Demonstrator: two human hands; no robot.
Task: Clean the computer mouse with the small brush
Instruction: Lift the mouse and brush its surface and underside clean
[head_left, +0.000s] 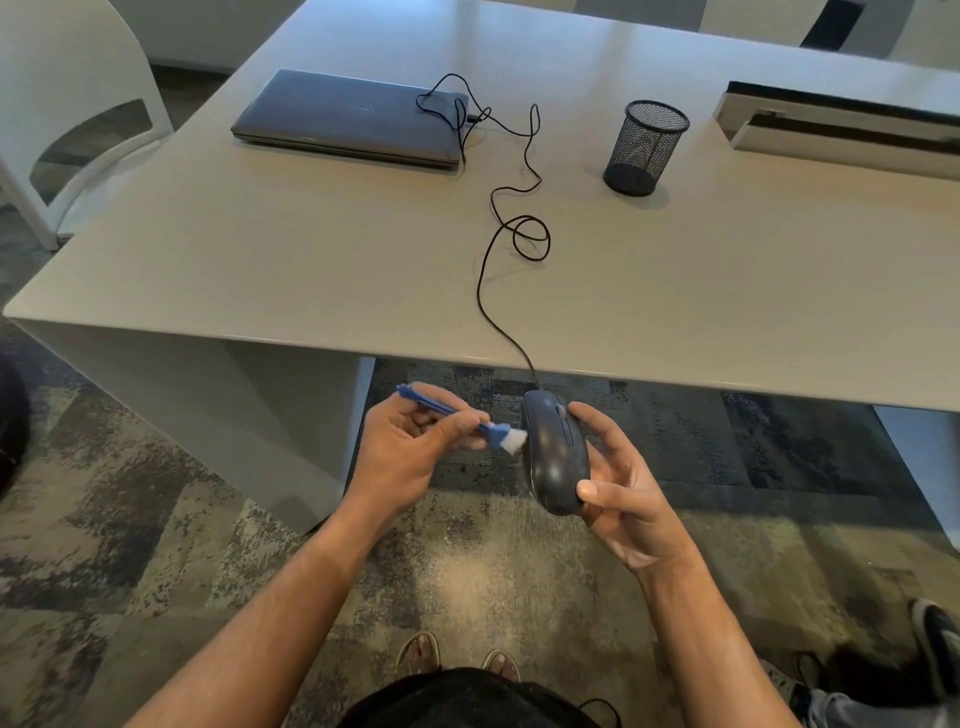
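A dark wired computer mouse (554, 457) is held off the table, below its front edge, tilted on its side. My right hand (621, 493) grips it, thumb on its near end and fingers behind. My left hand (405, 447) holds a small blue brush (452, 410) by the handle. The brush's white bristles (515, 440) touch the mouse's left side. The mouse's black cable (493, 270) runs up over the table edge in loops to a closed grey laptop (353, 119).
The grey table (260, 249) carries the laptop at the back left, a black mesh pen cup (644, 148) and a white cable tray (841, 124) at the right. A white chair (67, 104) stands at the left. Another person's shoe (935, 644) shows at the bottom right.
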